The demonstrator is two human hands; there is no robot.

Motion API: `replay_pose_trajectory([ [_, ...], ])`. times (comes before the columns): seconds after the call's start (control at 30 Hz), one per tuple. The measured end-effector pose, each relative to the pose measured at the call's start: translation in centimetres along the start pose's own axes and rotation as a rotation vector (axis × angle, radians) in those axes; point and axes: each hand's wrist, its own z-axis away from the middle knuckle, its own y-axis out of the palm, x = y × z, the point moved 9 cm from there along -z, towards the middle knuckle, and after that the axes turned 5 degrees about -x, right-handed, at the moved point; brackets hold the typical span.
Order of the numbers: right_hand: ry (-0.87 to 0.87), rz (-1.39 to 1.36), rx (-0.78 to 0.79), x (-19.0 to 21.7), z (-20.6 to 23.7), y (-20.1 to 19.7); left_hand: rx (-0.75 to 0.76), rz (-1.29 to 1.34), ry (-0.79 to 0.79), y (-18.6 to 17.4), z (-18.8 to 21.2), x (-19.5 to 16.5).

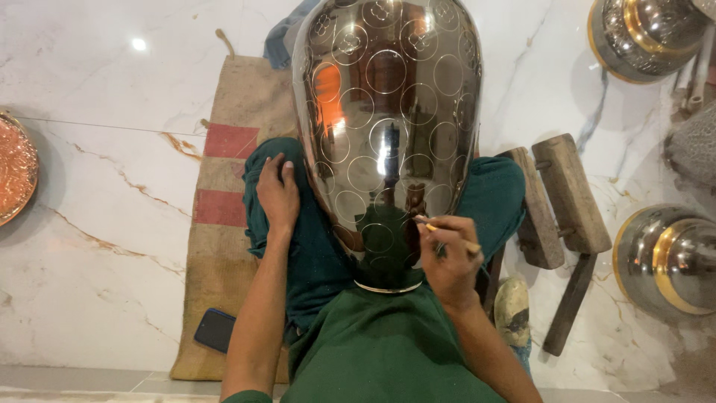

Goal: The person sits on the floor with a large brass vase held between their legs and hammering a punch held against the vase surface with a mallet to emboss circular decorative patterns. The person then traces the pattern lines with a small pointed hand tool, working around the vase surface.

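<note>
A large shiny metal vessel lies across my lap, its polished side covered with several engraved circles. My right hand is closed on a thin pencil-like tool, whose tip touches the vessel's lower part near its neck rim. My left hand rests flat on my knee in green cloth, just left of the vessel, holding nothing.
A striped burlap mat lies under me on the marble floor, with a dark phone on it. Two wooden mallets lie to the right. Polished metal pots stand at the right, another top right, a copper plate at the far left.
</note>
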Motion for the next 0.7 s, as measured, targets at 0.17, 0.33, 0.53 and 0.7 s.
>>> replay_pose_trajectory([
  [0.17,-0.046,-0.015,-0.049,0.6,0.3,1.0,0.004,0.015,-0.019,0.2,0.1,0.2],
  [0.33,-0.054,0.038,-0.051,-0.1,0.5,1.2,0.002,0.024,-0.04,0.2,0.2,0.5],
  [0.53,-0.115,0.055,-0.062,0.1,0.7,1.5,0.006,0.035,-0.042,0.2,0.3,0.7],
  [0.7,-0.141,0.043,0.005,0.4,0.5,1.7,0.002,0.011,-0.026,0.1,0.1,0.6],
])
